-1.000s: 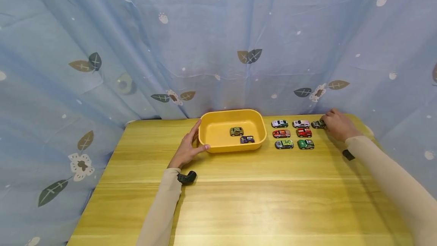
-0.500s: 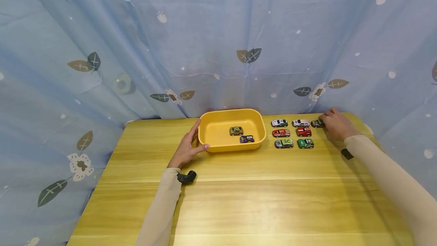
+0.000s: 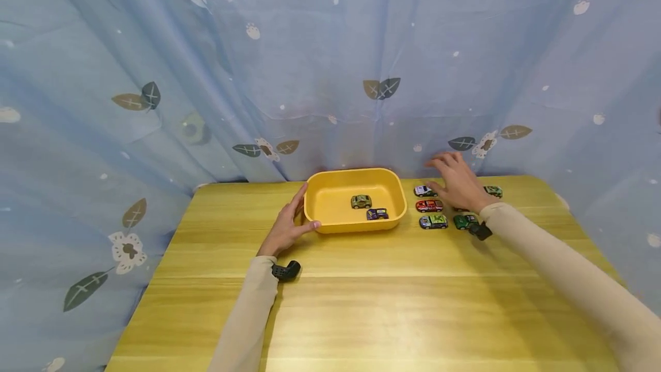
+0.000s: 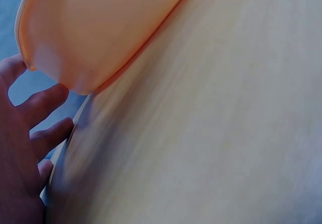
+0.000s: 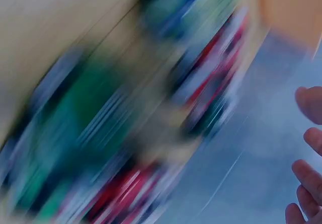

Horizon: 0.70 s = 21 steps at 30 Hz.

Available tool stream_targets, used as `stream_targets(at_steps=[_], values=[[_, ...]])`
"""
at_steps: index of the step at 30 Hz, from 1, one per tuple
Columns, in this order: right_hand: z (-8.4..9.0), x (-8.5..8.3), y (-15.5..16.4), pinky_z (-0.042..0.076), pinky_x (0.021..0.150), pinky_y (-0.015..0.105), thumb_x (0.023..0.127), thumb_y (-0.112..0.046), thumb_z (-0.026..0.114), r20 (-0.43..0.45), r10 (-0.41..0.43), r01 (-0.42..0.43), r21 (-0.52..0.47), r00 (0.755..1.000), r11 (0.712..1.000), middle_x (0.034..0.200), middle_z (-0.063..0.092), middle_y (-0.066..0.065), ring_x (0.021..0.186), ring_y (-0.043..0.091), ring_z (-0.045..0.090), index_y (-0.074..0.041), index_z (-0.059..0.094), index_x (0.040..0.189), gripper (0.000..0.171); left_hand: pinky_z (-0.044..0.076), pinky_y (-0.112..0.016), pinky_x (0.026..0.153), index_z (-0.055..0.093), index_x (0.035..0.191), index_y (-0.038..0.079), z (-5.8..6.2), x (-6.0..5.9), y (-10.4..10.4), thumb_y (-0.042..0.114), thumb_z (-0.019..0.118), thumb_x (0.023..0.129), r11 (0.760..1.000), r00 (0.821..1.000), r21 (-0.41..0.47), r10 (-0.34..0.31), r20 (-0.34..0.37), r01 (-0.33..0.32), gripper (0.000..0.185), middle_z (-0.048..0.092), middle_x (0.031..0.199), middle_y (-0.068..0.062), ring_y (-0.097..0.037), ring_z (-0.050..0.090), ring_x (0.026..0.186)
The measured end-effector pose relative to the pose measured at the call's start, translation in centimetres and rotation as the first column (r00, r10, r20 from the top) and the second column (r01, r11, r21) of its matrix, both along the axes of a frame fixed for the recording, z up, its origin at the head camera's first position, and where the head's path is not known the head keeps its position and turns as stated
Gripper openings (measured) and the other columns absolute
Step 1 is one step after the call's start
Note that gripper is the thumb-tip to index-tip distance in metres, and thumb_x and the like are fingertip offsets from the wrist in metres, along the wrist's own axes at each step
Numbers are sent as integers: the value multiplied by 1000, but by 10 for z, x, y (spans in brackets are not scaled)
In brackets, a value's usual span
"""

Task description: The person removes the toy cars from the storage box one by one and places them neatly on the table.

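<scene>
A yellow tray (image 3: 320, 220) holds an olive toy car (image 3: 361, 201) and a purple toy car (image 3: 377, 214). My left hand (image 3: 291, 224) rests open against the tray's left wall, and its fingers (image 4: 35, 123) lie beside the tray (image 4: 100, 27) in the left wrist view. To the right of the tray stand several toy cars: a white one (image 3: 423, 191), an orange-red one (image 3: 430, 205), a blue-green one (image 3: 433, 221) and a green one (image 3: 463, 221). My right hand (image 3: 454, 183) hovers over them with fingers spread, holding nothing and hiding some cars. A dark green car (image 3: 493, 191) stands to its right.
The wooden table (image 3: 361, 303) runs up to a blue leaf-print curtain (image 3: 330, 73) that closes off the back and sides. A black wrist camera (image 3: 286, 270) sits on my left wrist. The right wrist view is motion-blurred, showing only fingertips (image 5: 308, 153).
My right hand let go of the dark green car at the far right and swung left over the rows of cars. The left hand stayed at the tray.
</scene>
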State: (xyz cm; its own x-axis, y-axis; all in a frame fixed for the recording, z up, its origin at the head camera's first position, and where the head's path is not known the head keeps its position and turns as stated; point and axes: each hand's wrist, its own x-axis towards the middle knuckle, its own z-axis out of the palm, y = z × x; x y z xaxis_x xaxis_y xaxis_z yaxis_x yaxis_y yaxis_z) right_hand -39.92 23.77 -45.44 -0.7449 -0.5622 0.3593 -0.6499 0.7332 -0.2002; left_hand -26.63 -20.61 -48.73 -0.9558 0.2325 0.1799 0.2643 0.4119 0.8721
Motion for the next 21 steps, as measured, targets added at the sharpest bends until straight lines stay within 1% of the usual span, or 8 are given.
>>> stream_targets(at_steps=[4, 7, 11, 15, 17, 19, 21], values=[[1, 3, -47, 37, 117, 71, 98, -27, 77, 59, 72, -69, -50, 996, 996, 153, 51, 26, 144, 48, 38, -2, 68, 134, 45, 29, -56, 129, 20, 169, 2, -2, 0, 3, 14, 83, 93, 1000, 1000, 17, -4, -1, 4, 100, 26, 172, -28, -46, 37, 155], [2, 5, -75, 35, 119, 72, 99, -35, 76, 135, 96, -89, -59, 986, 994, 161, 44, 24, 150, 46, 33, -6, 70, 135, 47, 28, -54, 130, 20, 171, 14, -20, -7, 2, 16, 83, 93, 1000, 1000, 3, 22, -2, -22, 101, 25, 175, -18, -40, 38, 156], [2, 4, -100, 31, 122, 72, 97, -38, 78, 225, 130, -121, -52, 966, 991, 167, 36, 24, 154, 47, 27, -8, 72, 134, 48, 26, -53, 132, 20, 172, 26, -43, -17, -1, 25, 85, 91, 999, 999, -17, 44, -13, -45, 104, 25, 177, -7, -32, 38, 158], [-6, -2, -117, 27, 123, 74, 95, -38, 80, 275, 173, -157, -77, 946, 985, 168, 33, 27, 155, 50, 25, -9, 77, 128, 44, 28, -51, 132, 21, 172, 28, -42, -17, -4, 33, 86, 90, 999, 999, -11, 48, -22, -48, 105, 26, 177, -5, -31, 39, 157], [-11, -4, -124, 26, 122, 76, 95, -40, 79, 288, 181, -169, -68, 940, 983, 168, 33, 28, 155, 51, 25, -11, 79, 124, 40, 28, -50, 132, 20, 172, 30, -42, -17, -7, 37, 86, 90, 998, 998, -16, 53, -21, -54, 105, 26, 177, -5, -30, 40, 157], [-18, -5, -130, 26, 122, 76, 96, -41, 79, 285, 180, -176, -41, 941, 984, 168, 34, 28, 155, 51, 26, -14, 81, 121, 37, 27, -49, 132, 19, 172, 33, -42, -17, -10, 41, 86, 90, 998, 998, -30, 55, -16, -56, 106, 26, 177, -4, -29, 40, 157], [-23, -5, -133, 27, 121, 76, 96, -42, 79, 260, 174, -179, -4, 950, 984, 167, 36, 28, 154, 50, 28, -16, 82, 118, 34, 27, -51, 132, 18, 172, 33, -42, -18, -12, 43, 85, 90, 998, 998, -38, 52, -17, -53, 106, 25, 177, -5, -30, 39, 157]])
